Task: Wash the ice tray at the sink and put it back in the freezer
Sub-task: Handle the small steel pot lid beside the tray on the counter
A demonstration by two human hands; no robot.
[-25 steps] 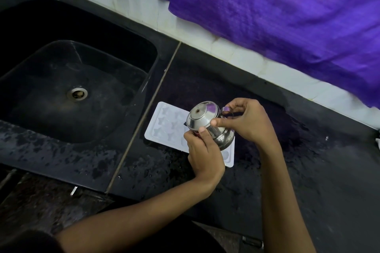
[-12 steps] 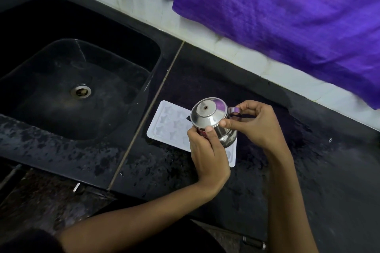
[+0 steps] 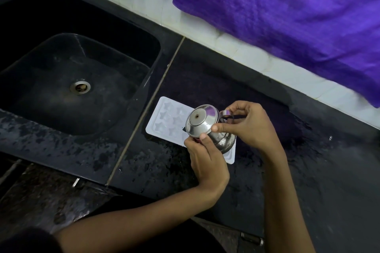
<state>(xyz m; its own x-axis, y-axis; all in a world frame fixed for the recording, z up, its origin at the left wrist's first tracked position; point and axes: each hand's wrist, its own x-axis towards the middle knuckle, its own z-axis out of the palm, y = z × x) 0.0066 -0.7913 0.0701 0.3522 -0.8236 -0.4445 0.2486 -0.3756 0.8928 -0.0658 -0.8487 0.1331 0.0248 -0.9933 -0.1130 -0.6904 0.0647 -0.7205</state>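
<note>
Counted: one white plastic star-mould ice tray (image 3: 167,121), one steel lidded kettle (image 3: 209,127), one black sink (image 3: 61,80), one purple cloth (image 3: 287,16), two hands.

Both hands, left hand (image 3: 207,158) and right hand (image 3: 249,127), hold a tilted steel kettle (image 3: 207,127) over the white ice tray (image 3: 166,121) lying beside the sink (image 3: 78,80).

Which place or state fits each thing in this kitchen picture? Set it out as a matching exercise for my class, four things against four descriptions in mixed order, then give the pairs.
Things:
1. ice tray
2. steel jug
3. purple cloth
4. drain

Descriptions:
A. hangs over the white wall tiles
B. lies flat on the black counter beside the sink
C. sits in the bottom of the sink basin
D. held tilted above the tray by the left hand and right hand

Pairs: 1-B, 2-D, 3-A, 4-C
</note>
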